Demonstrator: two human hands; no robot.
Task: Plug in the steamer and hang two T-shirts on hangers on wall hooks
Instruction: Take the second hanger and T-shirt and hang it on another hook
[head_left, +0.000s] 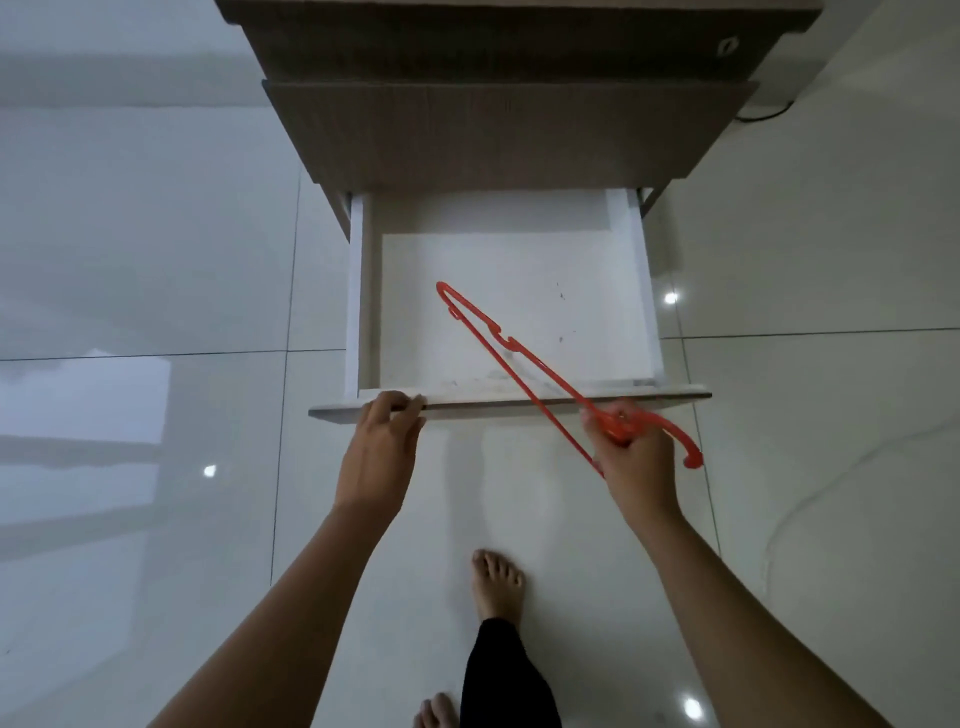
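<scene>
Red plastic hanger (519, 364), held tilted (hook end nearest), over open drawer (511, 291)

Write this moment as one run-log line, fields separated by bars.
left hand: gripping open drawer front | right hand: holding red hanger | drawer inside: bare | shirts, steamer: not in view
</scene>
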